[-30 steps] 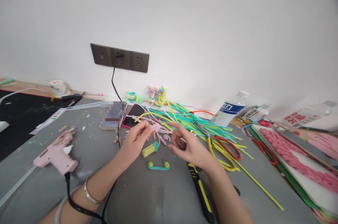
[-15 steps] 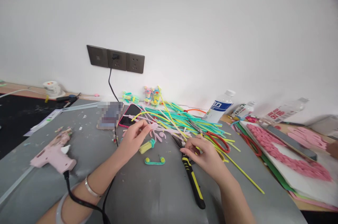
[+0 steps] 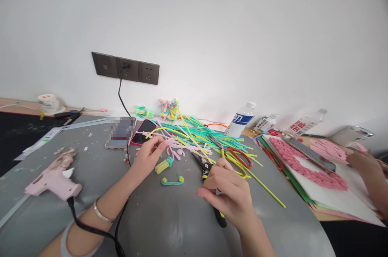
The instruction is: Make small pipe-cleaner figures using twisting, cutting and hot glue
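My left hand (image 3: pixel 152 152) is closed in a pinch on a pink pipe-cleaner piece (image 3: pixel 170 142). Curled fingers of my right hand (image 3: pixel 228 192) lie over the handles of black-and-yellow pliers (image 3: pixel 207 165), the thumb on the left side. The hand covers the middle of the handles; the jaws point up-left. Between my hands lie a yellow pipe-cleaner bundle with a teal band (image 3: pixel 163 165) and a teal strip with yellow coiled ends (image 3: pixel 172 181). Loose pink pipe-cleaner pieces (image 3: pixel 174 153) sit just beyond my left fingertips.
Behind lie many pipe cleaners (image 3: pixel 200 127), red-handled scissors (image 3: pixel 241 156), a phone (image 3: pixel 144 131) and small pipe-cleaner figures (image 3: pixel 169 109). At left rests a pink glue gun (image 3: pixel 54 180) with its cord across my forearm. A bottle (image 3: pixel 241 121) and another person's hand (image 3: pixel 368 168) are at right.
My right hand has moved from beside the plier jaws back over the handles. My left hand keeps its pinch. The view has shifted right, and another person's hand shows more at the right.
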A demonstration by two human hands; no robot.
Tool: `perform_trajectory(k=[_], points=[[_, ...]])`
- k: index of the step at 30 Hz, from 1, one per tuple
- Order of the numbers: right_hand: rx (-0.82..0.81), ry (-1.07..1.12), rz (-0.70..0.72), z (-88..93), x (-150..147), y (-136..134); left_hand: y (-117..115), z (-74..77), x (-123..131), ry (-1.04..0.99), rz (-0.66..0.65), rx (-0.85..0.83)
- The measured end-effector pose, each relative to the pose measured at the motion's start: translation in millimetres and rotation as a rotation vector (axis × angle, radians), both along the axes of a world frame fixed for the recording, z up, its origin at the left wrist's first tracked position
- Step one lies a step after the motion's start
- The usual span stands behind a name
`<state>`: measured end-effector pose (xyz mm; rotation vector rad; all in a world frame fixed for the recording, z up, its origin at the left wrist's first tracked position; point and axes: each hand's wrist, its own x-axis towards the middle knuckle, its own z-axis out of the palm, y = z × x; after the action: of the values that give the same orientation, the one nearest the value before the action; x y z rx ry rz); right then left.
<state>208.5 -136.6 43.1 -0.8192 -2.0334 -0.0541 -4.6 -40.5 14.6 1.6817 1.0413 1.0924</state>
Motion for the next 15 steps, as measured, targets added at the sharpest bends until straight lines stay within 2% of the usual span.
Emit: perform_trajectory(k=[6,11,15], points=[[-0.115,-0.070,-0.057,-9.2,2,-3,-1,1.9,1,-0.004,-0.020,-0.005],[-0.218,-0.001,-0.031,-12.1,-2,-5,-1,-0.6,0,-0.005,-0.030,0.002],[-0.293,0.033,-0.072,-18.4,-4,-7,-2,-0.5,0,0.005,-0.022,-0.004]])
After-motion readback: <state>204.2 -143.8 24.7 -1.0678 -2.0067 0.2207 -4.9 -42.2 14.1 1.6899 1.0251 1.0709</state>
